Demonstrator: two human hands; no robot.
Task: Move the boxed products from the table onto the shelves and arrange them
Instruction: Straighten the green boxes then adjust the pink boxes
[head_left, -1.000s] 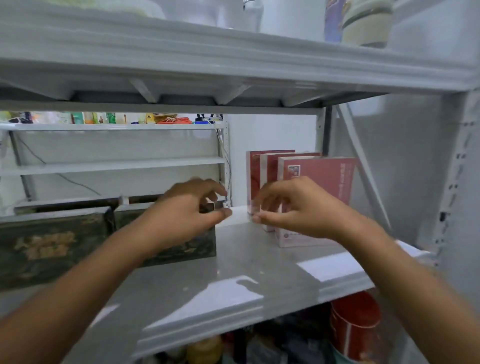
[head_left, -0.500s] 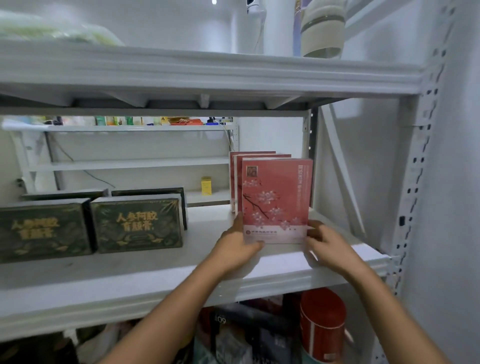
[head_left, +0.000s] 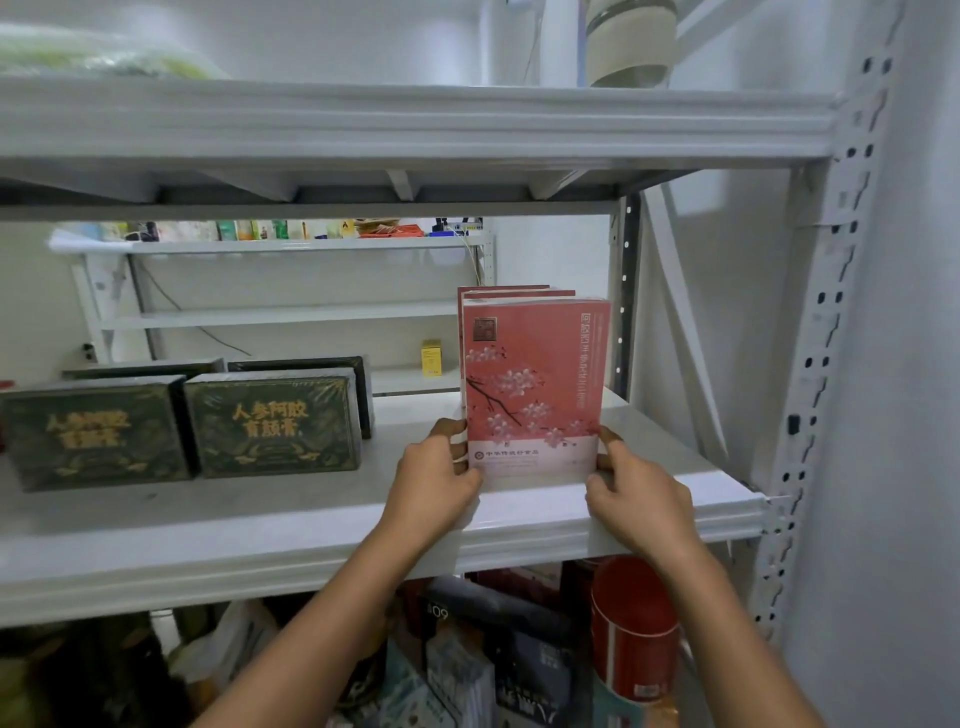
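A pink box with a blossom print (head_left: 535, 384) stands upright on the white shelf (head_left: 311, 514), at the front of a row of similar pink boxes (head_left: 506, 291) behind it. My left hand (head_left: 436, 483) grips its lower left edge. My right hand (head_left: 636, 499) grips its lower right corner. Two dark green boxes with gold lettering (head_left: 270, 423) (head_left: 93, 434) stand to the left on the same shelf, with more green boxes behind them.
The shelf's perforated upright (head_left: 826, 322) rises at the right. An upper shelf (head_left: 415, 124) carries a pale jar (head_left: 631, 41). Below, a red canister (head_left: 631, 629) and dark packages are stored. A small yellow box (head_left: 431, 357) sits on a far rack.
The view pulled back from the shelf. My hands dropped from the top of the pink boxes to the front box's lower corners, which now faces me squarely.
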